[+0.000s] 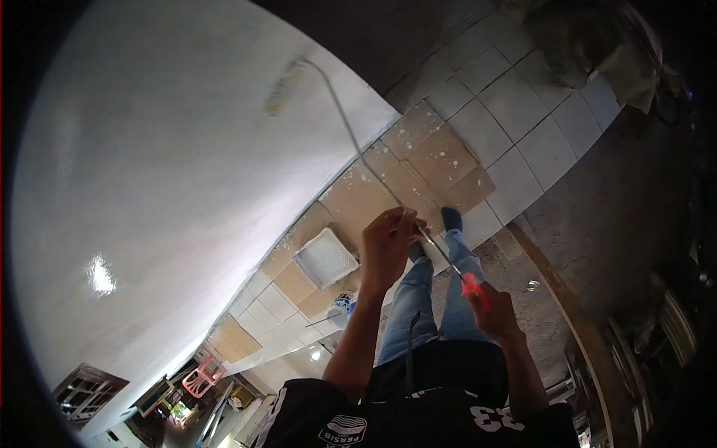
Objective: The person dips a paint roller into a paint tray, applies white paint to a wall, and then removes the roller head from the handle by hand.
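A long-handled paint roller [347, 123] runs diagonally across the middle of the view. Its pale, yellowish roller sleeve [284, 88] is at or close to the white wall [172, 164]; contact is hard to tell. My left hand [387, 248] is closed round the metal rod about midway along it. Lower down, my right hand [493, 312] grips the red handle [473, 290] at the near end. Left of my left hand, a white paint tray [326, 258] sits on the floor, with a paint bucket [341, 308] beside it, partly behind my left forearm.
Paint-spotted cardboard [441, 160] covers floor tiles [515, 119] along the wall. My feet stand near its edge. A long wooden plank [571, 313] lies to the right. A pink plastic chair [203, 376] stands at lower left, near a window [88, 392]. Dark cloth-like items [582, 45] are at upper right.
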The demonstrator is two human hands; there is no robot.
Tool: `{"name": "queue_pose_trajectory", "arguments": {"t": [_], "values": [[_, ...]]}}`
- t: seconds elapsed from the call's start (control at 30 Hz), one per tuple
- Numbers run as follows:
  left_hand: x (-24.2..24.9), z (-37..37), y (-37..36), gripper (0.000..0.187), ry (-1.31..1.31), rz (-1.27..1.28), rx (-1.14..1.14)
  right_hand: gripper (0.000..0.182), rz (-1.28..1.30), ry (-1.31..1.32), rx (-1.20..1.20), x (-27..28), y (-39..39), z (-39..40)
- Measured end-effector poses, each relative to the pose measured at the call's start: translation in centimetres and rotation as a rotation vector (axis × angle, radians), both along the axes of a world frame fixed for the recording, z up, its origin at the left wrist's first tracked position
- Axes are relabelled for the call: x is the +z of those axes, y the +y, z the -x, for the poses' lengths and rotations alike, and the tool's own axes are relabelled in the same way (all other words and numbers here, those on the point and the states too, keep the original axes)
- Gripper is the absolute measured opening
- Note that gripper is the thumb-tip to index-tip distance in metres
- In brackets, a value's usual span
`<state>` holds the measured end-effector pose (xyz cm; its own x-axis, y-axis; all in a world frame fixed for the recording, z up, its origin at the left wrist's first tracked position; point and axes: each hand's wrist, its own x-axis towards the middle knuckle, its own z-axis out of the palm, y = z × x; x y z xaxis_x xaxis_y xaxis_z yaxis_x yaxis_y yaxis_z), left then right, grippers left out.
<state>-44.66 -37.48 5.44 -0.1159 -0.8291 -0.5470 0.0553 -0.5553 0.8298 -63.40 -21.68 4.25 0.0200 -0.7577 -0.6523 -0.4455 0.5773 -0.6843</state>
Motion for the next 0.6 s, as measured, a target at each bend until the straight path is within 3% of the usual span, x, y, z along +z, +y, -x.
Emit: {"name": "queue_pose_trajectory", "arguments": {"t": [0.07, 0.17, 0.37, 0.5, 0.6], "values": [[1.7, 0.4, -0.3, 0.025, -0.024, 0.045, -0.005, 0.024, 0.126, 0.029, 0.006, -0.8, 0.0, 0.3], [-0.6, 1.0, -1.8, 0.022, -0.079, -0.001, -0.013, 0.024, 0.157, -0.035, -0.015, -4.7, -0.8, 0.1], [-13.9, 1.6, -1.8, 0.023, -0.171, -0.102, -0.102, 0.033, 0.045, 0.034, 0.014, -12.7, -1.3, 1.9], [-15.4, 2.5, -1.5, 0.022, -0.163, -0.086, -0.095, 0.038, 0.038, 0.064, 0.043, -12.6, -2.0, 3.3], [-11.1, 2.4, -1.5, 0.023, -0.179, -0.066, -0.107, 0.034, 0.045, 0.025, 0.038, -10.3, -1.4, 3.5]]}}
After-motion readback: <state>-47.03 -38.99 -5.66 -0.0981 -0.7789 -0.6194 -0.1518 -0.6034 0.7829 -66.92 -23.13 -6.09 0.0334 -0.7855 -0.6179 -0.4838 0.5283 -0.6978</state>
